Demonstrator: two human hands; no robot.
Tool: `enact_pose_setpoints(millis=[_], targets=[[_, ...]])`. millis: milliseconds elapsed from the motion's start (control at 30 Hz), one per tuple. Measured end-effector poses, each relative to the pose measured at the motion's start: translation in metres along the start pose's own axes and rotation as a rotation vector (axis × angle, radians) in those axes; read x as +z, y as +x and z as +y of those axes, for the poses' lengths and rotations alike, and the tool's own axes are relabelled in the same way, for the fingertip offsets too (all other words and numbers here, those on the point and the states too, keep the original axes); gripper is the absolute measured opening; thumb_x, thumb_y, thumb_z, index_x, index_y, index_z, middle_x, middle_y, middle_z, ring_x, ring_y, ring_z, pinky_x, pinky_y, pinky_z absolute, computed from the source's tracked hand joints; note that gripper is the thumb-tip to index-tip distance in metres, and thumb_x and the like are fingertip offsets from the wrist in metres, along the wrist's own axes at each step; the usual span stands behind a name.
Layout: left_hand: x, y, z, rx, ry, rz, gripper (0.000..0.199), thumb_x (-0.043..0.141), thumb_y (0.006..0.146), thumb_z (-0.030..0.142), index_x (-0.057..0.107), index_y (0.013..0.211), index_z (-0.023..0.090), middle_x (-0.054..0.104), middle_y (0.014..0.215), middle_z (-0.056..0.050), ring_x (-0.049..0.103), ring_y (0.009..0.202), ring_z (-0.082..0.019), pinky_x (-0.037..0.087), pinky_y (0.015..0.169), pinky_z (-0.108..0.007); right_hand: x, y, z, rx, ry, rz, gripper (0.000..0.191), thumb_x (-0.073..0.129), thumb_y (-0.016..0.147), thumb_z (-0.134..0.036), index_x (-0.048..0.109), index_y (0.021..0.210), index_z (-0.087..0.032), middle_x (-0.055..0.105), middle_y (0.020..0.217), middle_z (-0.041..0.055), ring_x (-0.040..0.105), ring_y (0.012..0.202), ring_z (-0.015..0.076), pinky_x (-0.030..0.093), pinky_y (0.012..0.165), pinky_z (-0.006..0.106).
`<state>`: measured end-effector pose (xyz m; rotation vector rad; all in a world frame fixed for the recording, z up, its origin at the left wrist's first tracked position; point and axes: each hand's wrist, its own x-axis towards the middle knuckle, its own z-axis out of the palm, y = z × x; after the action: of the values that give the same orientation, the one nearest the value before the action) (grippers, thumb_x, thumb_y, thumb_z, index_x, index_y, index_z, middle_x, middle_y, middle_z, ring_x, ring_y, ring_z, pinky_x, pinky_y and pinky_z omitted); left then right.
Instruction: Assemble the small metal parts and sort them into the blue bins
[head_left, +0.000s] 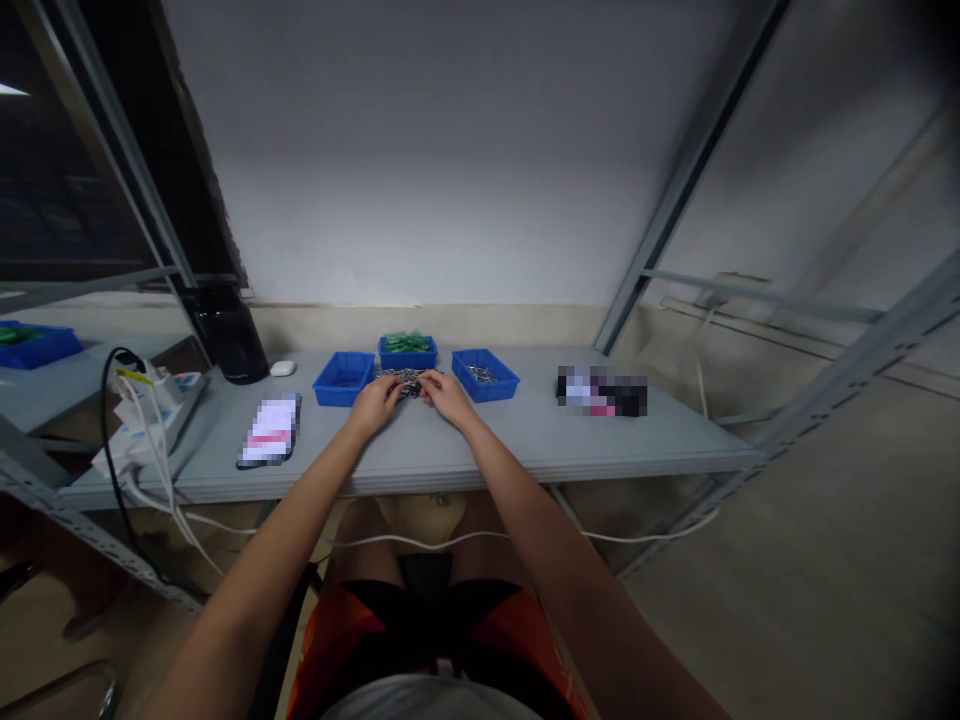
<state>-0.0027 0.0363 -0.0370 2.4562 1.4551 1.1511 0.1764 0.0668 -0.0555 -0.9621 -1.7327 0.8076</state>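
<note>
A heap of small silvery and dark metal pieces lies on the grey shelf between the blue trays. At its left edge is my left hand, fingers bent and pressed together. My right hand is at the heap's right side, its thumb and fingertips pinched close to the pieces. What either hand holds is too small to make out. The left blue tray has a few dark bits on its floor. Slim silvery pieces lie in the right blue tray. Behind the heap, the back blue tray is filled with green pieces.
A phone, a white earbud case and a dark bottle stand or lie to the left. Beside them is a power strip with cables. A blurred-out dark object lies at right. Metal uprights frame the shelf.
</note>
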Motion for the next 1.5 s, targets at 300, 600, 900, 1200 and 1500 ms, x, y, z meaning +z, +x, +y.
enact_pose_setpoints(millis=[300,600,900,1200,1500], targets=[[0.0,0.001,0.001,0.034,-0.022,0.025,0.022,0.045,0.092,0.025,0.065,0.094,0.015,0.068,0.094,-0.009,0.061,0.086,-0.02,0.046,0.08,-0.03,0.0,-0.007,-0.001,-0.061,-0.209,-0.169,0.023,0.047,0.088,-0.028,0.065,0.081,-0.017,0.061,0.068,0.0009,0.054,0.064,0.0127,0.042,0.069,0.026],[0.002,0.0,-0.003,-0.023,-0.007,-0.088,0.02,0.049,0.09,0.024,0.066,0.094,0.015,0.07,0.091,-0.008,0.062,0.08,-0.018,0.046,0.076,-0.027,-0.003,-0.006,-0.014,-0.181,-0.24,0.096,0.023,0.05,0.088,-0.032,0.068,0.089,-0.017,0.068,0.083,0.0041,0.058,0.074,0.015,0.042,0.075,0.025],[-0.001,-0.001,0.0,-0.05,0.007,-0.108,0.023,0.048,0.091,0.026,0.067,0.098,0.016,0.071,0.098,-0.009,0.063,0.086,-0.021,0.046,0.078,-0.028,-0.003,-0.006,-0.013,-0.187,-0.304,0.114,0.022,0.05,0.089,-0.027,0.069,0.093,-0.017,0.07,0.088,0.0054,0.06,0.078,0.016,0.043,0.077,0.026],[0.0,0.002,-0.001,0.07,-0.069,-0.013,0.02,0.05,0.089,0.024,0.067,0.098,0.016,0.069,0.1,-0.008,0.062,0.092,-0.019,0.047,0.084,-0.029,0.0,-0.011,-0.009,-0.221,-0.44,-0.205,0.019,0.051,0.088,-0.015,0.069,0.084,-0.017,0.068,0.078,0.004,0.056,0.072,0.0143,0.039,0.071,0.024],[0.002,0.002,-0.005,-0.031,-0.129,-0.004,0.018,0.052,0.088,0.024,0.066,0.094,0.014,0.069,0.09,-0.006,0.06,0.075,-0.016,0.047,0.074,-0.026,-0.005,-0.008,-0.015,-0.155,-0.267,0.122,0.023,0.048,0.089,-0.033,0.066,0.088,-0.019,0.067,0.076,0.0027,0.057,0.068,0.0148,0.042,0.071,0.025]])
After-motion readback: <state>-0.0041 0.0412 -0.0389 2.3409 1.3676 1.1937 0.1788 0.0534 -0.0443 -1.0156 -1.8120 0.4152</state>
